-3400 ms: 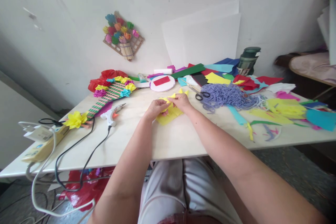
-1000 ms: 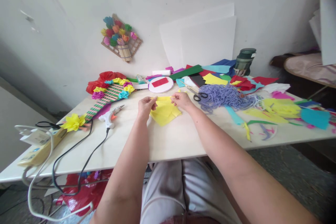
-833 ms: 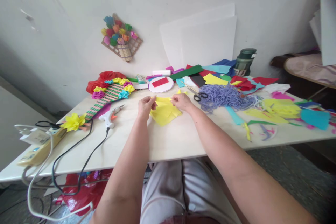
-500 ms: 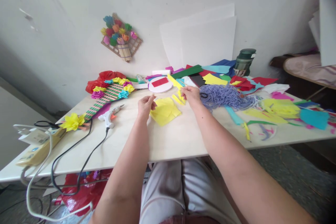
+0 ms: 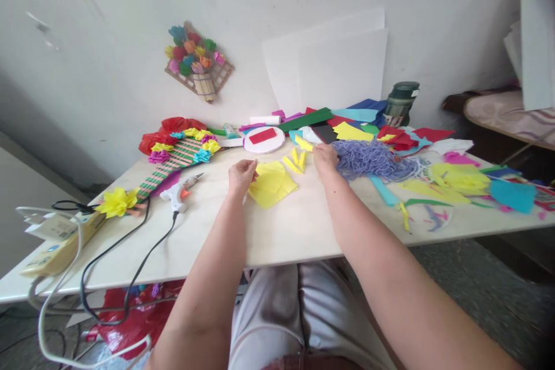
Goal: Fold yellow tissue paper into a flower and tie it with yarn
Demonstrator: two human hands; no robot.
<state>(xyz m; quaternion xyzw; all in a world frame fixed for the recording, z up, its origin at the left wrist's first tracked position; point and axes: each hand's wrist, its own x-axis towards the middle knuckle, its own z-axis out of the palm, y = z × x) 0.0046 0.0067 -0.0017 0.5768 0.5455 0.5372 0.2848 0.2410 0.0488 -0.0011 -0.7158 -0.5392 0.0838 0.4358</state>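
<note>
Fingertips pressed together, the left hand (image 5: 240, 178) rests at the edge of a yellow paper sheet (image 5: 274, 186) on the table (image 5: 286, 238); the right hand (image 5: 326, 159) pinches a yellow strip (image 5: 303, 143) beside purple yarn (image 5: 376, 159). The green bottle (image 5: 399, 106) bears an illegible label (image 5: 415, 93).

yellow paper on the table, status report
Left hand at left edge of yellow paper. Right hand holding yellow strip. Purple yarn beside that hand.
</note>
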